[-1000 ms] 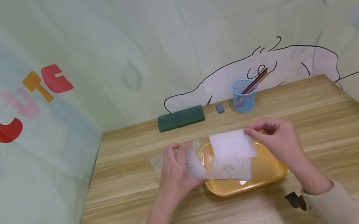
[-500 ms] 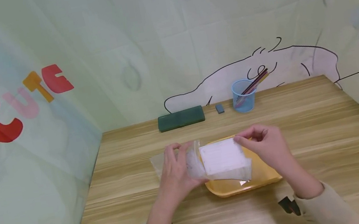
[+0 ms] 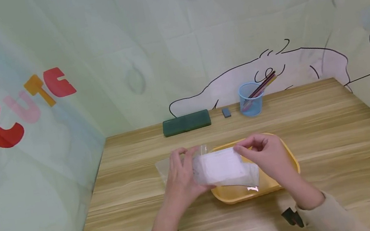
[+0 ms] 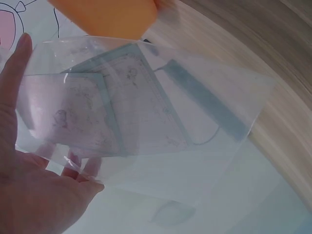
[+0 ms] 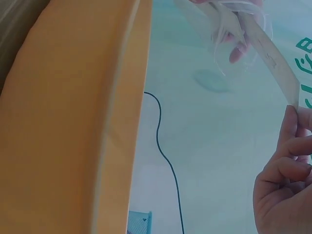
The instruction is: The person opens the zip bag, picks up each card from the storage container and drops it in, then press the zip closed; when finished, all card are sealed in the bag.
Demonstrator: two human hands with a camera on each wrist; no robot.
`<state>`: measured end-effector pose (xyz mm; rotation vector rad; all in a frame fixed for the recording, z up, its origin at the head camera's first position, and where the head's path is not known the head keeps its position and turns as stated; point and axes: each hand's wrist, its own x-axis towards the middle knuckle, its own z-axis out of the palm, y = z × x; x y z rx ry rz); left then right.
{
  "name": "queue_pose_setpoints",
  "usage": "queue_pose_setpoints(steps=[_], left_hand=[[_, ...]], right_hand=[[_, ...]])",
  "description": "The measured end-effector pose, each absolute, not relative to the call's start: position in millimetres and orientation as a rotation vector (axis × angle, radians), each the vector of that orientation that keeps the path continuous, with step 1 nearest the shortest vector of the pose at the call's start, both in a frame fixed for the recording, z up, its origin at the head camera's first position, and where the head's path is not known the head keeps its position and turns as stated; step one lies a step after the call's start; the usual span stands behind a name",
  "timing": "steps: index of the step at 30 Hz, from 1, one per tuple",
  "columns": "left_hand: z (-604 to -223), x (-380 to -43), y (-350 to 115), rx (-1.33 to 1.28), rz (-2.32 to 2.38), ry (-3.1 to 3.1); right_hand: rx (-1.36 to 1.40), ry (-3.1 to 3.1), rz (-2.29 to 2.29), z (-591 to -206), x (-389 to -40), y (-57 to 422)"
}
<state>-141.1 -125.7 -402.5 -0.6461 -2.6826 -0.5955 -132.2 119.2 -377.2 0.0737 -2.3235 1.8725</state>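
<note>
My left hand (image 3: 182,177) grips a clear plastic bag (image 4: 219,168) from below, its mouth facing right. Through the film in the left wrist view I see a printed card (image 4: 68,105), a larger card (image 4: 141,100) behind it, and a grey-green strip (image 4: 202,97) with a thin string. My right hand (image 3: 269,158) pinches the right end of a white card (image 3: 224,166), whose left end lies within the bag's opening. Under that card, a pale sheet (image 3: 252,175) shows over the yellow tray (image 3: 257,194). The left thumb is partly hidden.
Along the back of the wooden table (image 3: 339,138) lie a dark green pencil case (image 3: 186,123) and a small blue eraser (image 3: 226,112). A blue cup (image 3: 250,100) beside them holds several pencils. Printed curtains stand behind and at both sides.
My right hand has moved left and slightly down, carrying the white card from above the tray into the bag's mouth. The left hand and the bag have stayed nearly still.
</note>
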Motion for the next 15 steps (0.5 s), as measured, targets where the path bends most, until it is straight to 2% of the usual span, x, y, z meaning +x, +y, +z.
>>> queue_pose_setpoints(steps=[15], left_hand=[[-403.2,-140.5,-122.6,-0.653,-0.610,-2.681]], right_hand=[[0.209,-2.322,1.689,-386.4,-133.5,96.0]])
